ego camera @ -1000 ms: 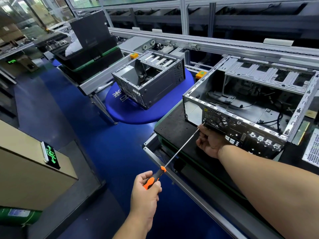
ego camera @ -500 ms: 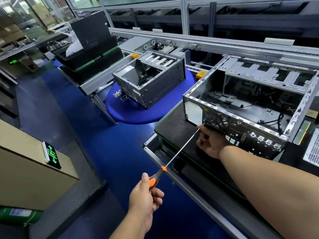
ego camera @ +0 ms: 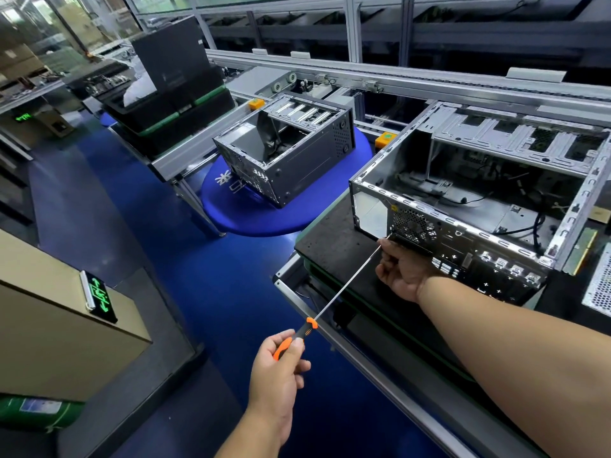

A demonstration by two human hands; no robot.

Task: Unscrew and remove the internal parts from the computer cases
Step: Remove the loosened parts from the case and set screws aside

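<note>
The setting is a factory line with a blue floor (ego camera: 139, 206), an aluminium conveyor rail (ego camera: 429, 82) at the back and a black-padded worktop (ego camera: 334, 246) in front; two computer cases are in view, both with the side panel off; the near case (ego camera: 463, 206) lies on the worktop, its rear panel facing the person; the far case (ego camera: 284, 153) sits well apart on a round blue table (ego camera: 231, 219). One screwdriver (ego camera: 344, 289) is in use; the left hand (ego camera: 281, 368) is wrapped round its orange-and-black handle, and the long shaft runs up to the rear panel, the tip meeting the metal just beside the fan grille (ego camera: 413, 226); the right hand (ego camera: 401, 272) is curled at the shaft close to the tip, apparently steadying it against the panel, though its fingertips are hidden, so the grip cannot be confirmed. The step in hand is judged to be loosening a rear-panel screw that retains an internal part, probably the fan or the power supply; the screw itself is too small to make out. The next move calls for keeping the tip seated square in the screw head, turning the handle with light inward pressure, and catching the freed screw before it drops; loose black cables (ego camera: 515, 226) inside the near case remain to be taken out.
</note>
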